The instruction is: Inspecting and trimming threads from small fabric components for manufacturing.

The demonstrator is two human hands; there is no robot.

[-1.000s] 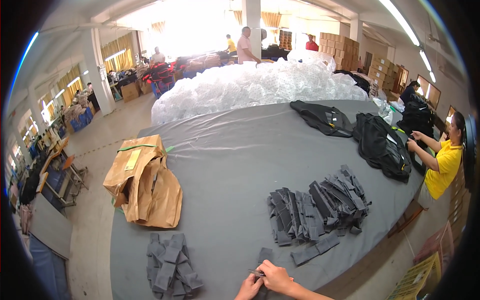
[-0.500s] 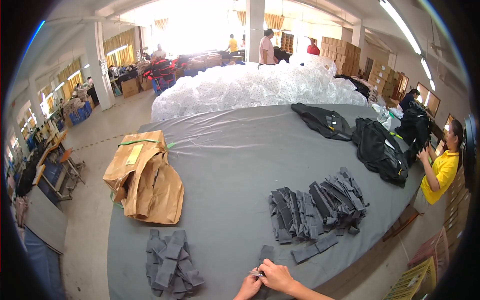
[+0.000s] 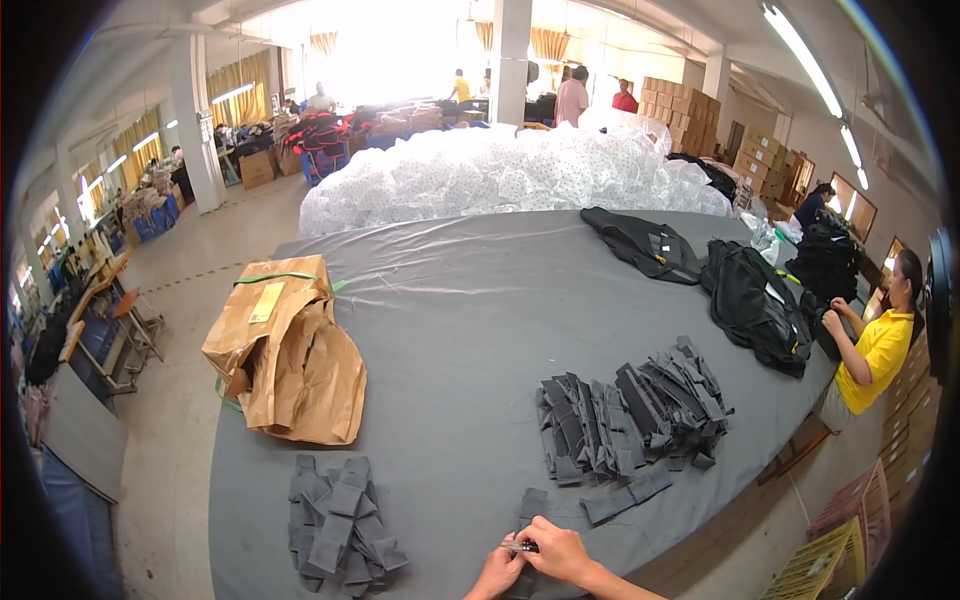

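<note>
At the table's near edge, my left hand is closed on a dark grey fabric strip, whose far end lies flat beyond my fingers. My right hand touches the left and grips small thread snips, silver with a dark part. Their tips point left, over my left fingers. The strip's middle is hidden by both hands. To the left lies a small loose pile of similar grey strips. A larger heap of strips is ahead to the right, with a separate strip before it.
A torn brown paper package stands on the grey-covered table at left. Black bags lie at the far right, by a co-worker in yellow. White plastic-wrapped bundles rise behind the table. Yellow and pink crates are at lower right.
My hands stay nearly in place at the strip, with the snips still in the right. The co-worker's hands have lowered a little, and a distant person in pink has moved right.
</note>
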